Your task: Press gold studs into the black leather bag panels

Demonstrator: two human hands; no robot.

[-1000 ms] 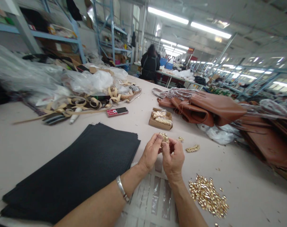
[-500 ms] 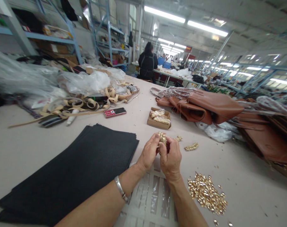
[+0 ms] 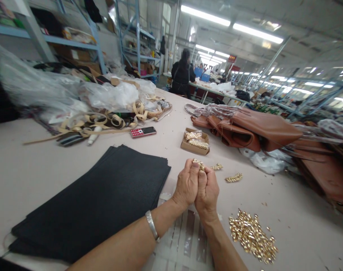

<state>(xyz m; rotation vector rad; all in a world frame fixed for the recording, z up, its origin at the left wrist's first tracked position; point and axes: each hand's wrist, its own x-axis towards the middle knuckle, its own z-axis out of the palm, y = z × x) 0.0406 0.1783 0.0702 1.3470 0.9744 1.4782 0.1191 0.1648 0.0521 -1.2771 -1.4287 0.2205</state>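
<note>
My left hand (image 3: 187,183) and my right hand (image 3: 207,188) are pressed together above the table, both closed around a cluster of gold beads (image 3: 199,164) that shows over the fingertips. Most of the cluster is hidden by the fingers. Just beyond and to the right lie a small gold bead piece (image 3: 217,166) and a short gold bead strand (image 3: 233,177). A pile of loose gold pieces (image 3: 253,236) rests right of my right forearm. Under my wrists is a clear plastic sheet with strips (image 3: 177,235).
Black sheets (image 3: 98,199) are stacked at left. A small cardboard box (image 3: 195,142) holds bagged gold pieces. Behind are a red phone (image 3: 143,131), tangled tan straps (image 3: 117,120), plastic bags (image 3: 109,96) and brown leather bags (image 3: 267,126). A person (image 3: 182,73) is farther off.
My hands have closed more tightly together, covering more of the gold cluster. The view has shifted slightly, so the table's things appear a little farther right.
</note>
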